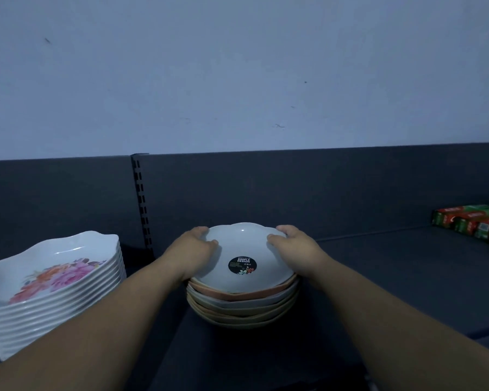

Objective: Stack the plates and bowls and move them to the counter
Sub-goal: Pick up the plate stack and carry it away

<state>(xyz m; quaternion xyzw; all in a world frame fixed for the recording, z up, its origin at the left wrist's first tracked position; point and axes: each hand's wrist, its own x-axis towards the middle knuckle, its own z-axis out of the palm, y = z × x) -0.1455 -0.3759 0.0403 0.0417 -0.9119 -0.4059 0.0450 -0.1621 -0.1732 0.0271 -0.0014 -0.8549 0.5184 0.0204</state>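
Note:
A stack of several scalloped bowls (243, 306) in pale grey, orange and tan stands on the dark shelf (378, 292) in the middle of the head view. The top bowl (243, 244) is pale grey with a round black sticker inside. My left hand (194, 249) grips its left rim, thumb over the edge. My right hand (294, 246) grips its right rim the same way. At the left stands a stack of several white plates (54, 283) with a pink flower print.
Red and green boxes (474, 224) lie at the far right of the shelf. A dark back panel with a slotted upright (141, 204) rises behind the bowls, with a pale wall above.

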